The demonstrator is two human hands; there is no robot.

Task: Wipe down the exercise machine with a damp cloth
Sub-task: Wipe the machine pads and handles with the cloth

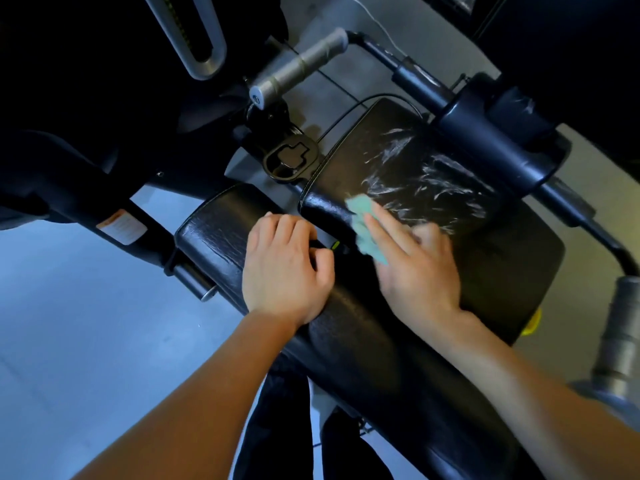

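— Here, the right hand (417, 261) presses a green cloth (365, 223) flat-fingered onto the seat pad (433, 188), mid-wipe.
— And the left hand (285, 268)?
— Fingers curled, braced on the near pad (214, 233). Streaks farther right likely need the next pass.

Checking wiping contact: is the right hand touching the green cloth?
Touching. The head view shows the right hand pressing straight fingers onto the cloth.
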